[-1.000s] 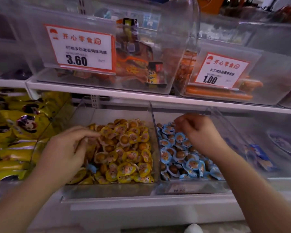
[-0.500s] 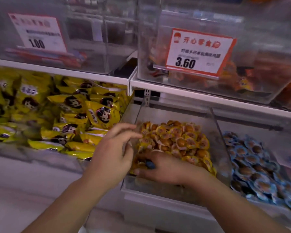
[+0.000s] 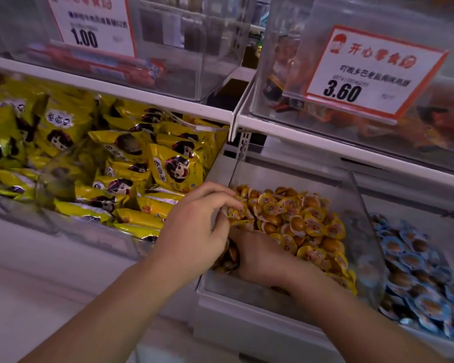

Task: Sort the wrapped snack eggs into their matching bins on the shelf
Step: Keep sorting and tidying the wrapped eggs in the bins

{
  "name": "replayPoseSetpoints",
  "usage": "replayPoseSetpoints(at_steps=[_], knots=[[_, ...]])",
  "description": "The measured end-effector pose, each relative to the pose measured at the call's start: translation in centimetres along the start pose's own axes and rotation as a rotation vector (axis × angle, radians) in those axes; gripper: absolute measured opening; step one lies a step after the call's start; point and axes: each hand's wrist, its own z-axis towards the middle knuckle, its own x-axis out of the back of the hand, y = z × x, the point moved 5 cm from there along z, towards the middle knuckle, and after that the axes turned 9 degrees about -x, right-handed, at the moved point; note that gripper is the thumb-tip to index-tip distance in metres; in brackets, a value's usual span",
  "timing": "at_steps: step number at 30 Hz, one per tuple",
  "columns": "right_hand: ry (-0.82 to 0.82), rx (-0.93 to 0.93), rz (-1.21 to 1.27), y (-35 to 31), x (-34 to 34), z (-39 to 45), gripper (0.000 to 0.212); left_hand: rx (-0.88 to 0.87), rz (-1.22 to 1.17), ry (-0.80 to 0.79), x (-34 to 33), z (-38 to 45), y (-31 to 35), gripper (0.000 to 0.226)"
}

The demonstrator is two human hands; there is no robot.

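Both hands dig in the yellow-egg bin (image 3: 362,205), likely hunting strays: left hand (image 3: 194,231) pinches yellow-wrapped eggs (image 3: 299,224); right hand's (image 3: 260,258) grip is hidden.

White price card (image 3: 96,24) reading 1.00, red-edged price tag (image 3: 372,74) reading 开心零食, 3.60

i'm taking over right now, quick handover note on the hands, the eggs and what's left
Left hand: at the near left corner of the yellow egg bin, fingers curled over the pile; whether its grip holds an egg cannot be told.
Right hand: reaches across low into the same corner, fingers buried among the yellow-wrapped eggs; grip hidden.
Blue-wrapped eggs fill the next bin to the right.
Done: the visible yellow pile shows no blue wrappers.
Left: clear any strays under the hands and move them to the blue bin.
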Motion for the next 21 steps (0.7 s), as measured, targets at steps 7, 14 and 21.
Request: replayPoseSetpoints(at_steps=[7,14,21], knots=[[-0.179,-0.213,0.781,1.5,0.5,-0.2,0.034,0.010,0.011,0.022,-0.5,0.2,0.1,0.028],[-0.315,-0.270,1.319,0.7,0.3,-0.8,0.039,-0.001,0.024,0.042,-0.8,0.3,-0.1,0.028],[-0.134,-0.364,1.510,1.8,1.6,-0.8,0.042,-0.034,-0.015,0.106,-0.6,0.5,0.4,0.029]])
